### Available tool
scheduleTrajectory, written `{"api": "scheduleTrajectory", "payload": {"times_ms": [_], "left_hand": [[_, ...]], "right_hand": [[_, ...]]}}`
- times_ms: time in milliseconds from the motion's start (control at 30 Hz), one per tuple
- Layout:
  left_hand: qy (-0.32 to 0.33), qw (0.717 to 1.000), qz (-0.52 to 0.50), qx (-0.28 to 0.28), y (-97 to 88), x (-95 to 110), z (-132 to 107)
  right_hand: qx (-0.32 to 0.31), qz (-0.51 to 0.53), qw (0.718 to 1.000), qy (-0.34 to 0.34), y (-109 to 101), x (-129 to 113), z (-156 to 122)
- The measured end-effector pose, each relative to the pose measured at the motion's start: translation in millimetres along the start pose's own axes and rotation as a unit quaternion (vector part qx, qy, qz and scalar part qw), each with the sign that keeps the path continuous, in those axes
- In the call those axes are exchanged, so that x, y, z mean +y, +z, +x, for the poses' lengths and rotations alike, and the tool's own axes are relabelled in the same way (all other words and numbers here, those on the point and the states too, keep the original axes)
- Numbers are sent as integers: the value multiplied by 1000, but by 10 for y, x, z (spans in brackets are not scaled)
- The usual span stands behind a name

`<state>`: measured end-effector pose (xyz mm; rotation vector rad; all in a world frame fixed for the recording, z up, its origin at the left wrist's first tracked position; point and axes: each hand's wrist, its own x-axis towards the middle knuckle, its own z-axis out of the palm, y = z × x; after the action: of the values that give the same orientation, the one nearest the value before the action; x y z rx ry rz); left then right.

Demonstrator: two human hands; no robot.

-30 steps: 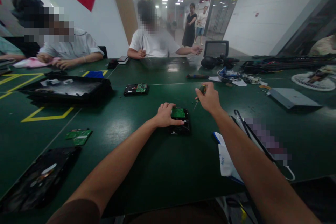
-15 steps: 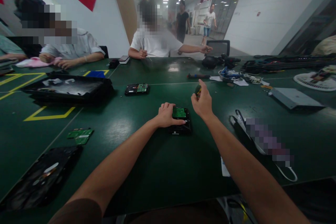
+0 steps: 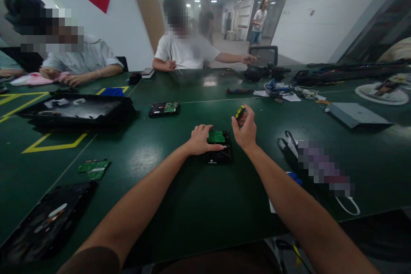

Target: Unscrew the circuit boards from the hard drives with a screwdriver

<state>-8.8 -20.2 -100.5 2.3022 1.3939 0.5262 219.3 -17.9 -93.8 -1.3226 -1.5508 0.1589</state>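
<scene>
In the middle of the green table lies a black hard drive (image 3: 221,155) with a green circuit board (image 3: 217,136) on its upper face. My left hand (image 3: 199,140) grips it from the left, fingers over the far edge and thumb across the top. Just right of the drive, my right hand (image 3: 246,132) is raised, closed around a black-and-yellow screwdriver (image 3: 239,112). The handle's end shows above the fingers; its shaft is hard to make out. A second hard drive (image 3: 164,109) lies farther off to the left.
Left are a black tray-like casing (image 3: 80,113), a loose green circuit board (image 3: 94,168) and a dark panel (image 3: 48,218). A grey metal box (image 3: 358,114), cables (image 3: 282,89) and a strapped pouch (image 3: 324,167) lie right. Co-workers sit across the table.
The screwdriver in my right hand has tilted, showing more of its yellow-marked handle. My left hand stays on the drive. The view has shifted slightly; people walking behind have moved.
</scene>
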Motion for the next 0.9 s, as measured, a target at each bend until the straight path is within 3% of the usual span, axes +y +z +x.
{"api": "scheduleTrajectory", "payload": {"times_ms": [300, 567, 900], "left_hand": [[72, 989, -123, -25, -153, -188, 4], [77, 988, -123, -49, -177, -131, 18], [87, 988, -126, -33, -139, -172, 41]], "right_hand": [[-8, 4, 1000, 5, -12, 38, -10], [-37, -10, 999, -14, -105, 13, 4], [-60, -12, 998, -15, -162, -45, 32]]}}
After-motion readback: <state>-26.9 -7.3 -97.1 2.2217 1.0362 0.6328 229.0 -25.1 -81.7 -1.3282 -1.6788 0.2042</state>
